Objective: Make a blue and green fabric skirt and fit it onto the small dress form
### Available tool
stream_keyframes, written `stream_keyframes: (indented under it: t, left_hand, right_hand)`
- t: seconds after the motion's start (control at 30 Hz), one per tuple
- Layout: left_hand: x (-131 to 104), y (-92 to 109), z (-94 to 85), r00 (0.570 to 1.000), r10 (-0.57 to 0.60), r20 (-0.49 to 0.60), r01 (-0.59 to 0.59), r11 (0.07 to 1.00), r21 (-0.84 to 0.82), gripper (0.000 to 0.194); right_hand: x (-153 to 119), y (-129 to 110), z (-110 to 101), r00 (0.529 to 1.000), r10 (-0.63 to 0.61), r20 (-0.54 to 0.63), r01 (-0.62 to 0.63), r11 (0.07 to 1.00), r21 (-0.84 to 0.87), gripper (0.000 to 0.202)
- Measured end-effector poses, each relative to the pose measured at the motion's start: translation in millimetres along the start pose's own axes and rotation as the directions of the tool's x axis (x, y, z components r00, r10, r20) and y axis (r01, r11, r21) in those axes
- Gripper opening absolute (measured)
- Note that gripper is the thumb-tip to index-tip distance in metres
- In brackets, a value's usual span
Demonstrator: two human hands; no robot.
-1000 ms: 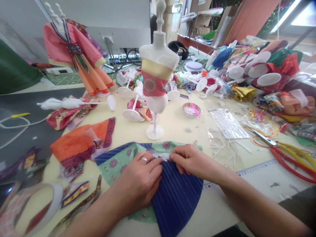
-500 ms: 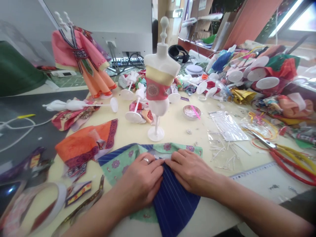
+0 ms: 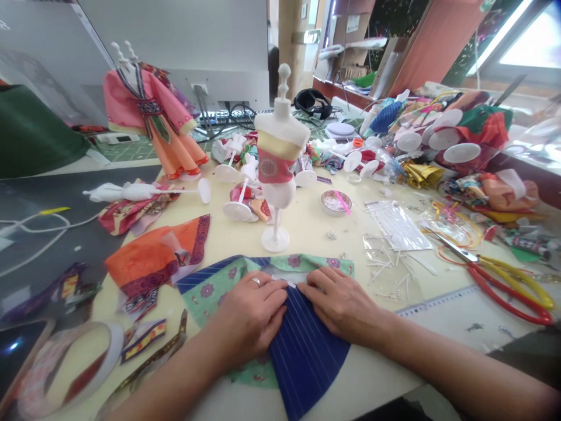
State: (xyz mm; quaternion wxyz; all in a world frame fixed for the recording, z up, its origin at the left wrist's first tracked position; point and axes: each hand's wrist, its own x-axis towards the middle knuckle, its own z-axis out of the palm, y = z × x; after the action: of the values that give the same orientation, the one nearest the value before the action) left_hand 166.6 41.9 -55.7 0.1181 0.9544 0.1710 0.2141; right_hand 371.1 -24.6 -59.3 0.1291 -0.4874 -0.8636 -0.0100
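Observation:
A flared cloth piece lies at the front of the table, made of navy striped fabric (image 3: 302, 362) and green flowered fabric (image 3: 208, 289). My left hand (image 3: 256, 313) rests on its upper edge, fingers bent together and pressed on the cloth. Opposite it, my right hand (image 3: 344, 301) pinches the same edge, its fingertips a short gap from the left ones. In that gap a small white strip (image 3: 287, 282) shows. What lies under the fingers is hidden. Just behind the cloth stands a small white dress form (image 3: 280, 123) wrapped in a yellow and red band.
To the right lie scissors (image 3: 504, 286), a clear ruler (image 3: 438, 301) and a plastic packet (image 3: 398, 225). A small bowl (image 3: 336, 203) sits behind. Orange cloth (image 3: 153, 251) and a tape roll (image 3: 109, 345) are at left. Piled doll clothes (image 3: 486, 128) fill the back right.
The view has shifted slightly, so the surroundings sit a little differently. My fingertips have drawn slightly apart, and more of the white strip shows between them.

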Motion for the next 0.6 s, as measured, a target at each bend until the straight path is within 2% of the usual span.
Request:
stream_keyframes:
  t: [0.1,0.23,0.33,0.47,0.6]
  left_hand:
    - [-2,-2,2.1,0.999,-0.031,-0.038,0.030,0.999,-0.025,0.018]
    - [-2,-5,2.3,0.993,-0.076,-0.085,0.074,0.997,-0.035,0.016]
    - [-1,-5,1.7,0.991,-0.094,-0.090,0.092,0.995,-0.033,0.017]
    - [-1,-6,3.0,0.991,-0.099,-0.095,0.096,0.995,-0.027,0.020]
    - [0,-7,4.6,0.991,-0.102,-0.081,0.100,0.994,-0.033,0.020]
  right_hand:
    - [2,-3,0,0.988,0.147,-0.045,-0.143,0.987,0.076,0.019]
    - [12,-9,-3,0.956,0.291,0.034,-0.292,0.956,0.037,0.009]
    - [16,-12,-3,0.954,0.292,0.063,-0.294,0.955,0.033,0.009]
    - [14,-13,-1,0.962,0.271,0.024,-0.271,0.962,0.019,0.012]
    - [12,-13,-5,0.940,0.333,0.074,-0.332,0.943,-0.024,0.010]
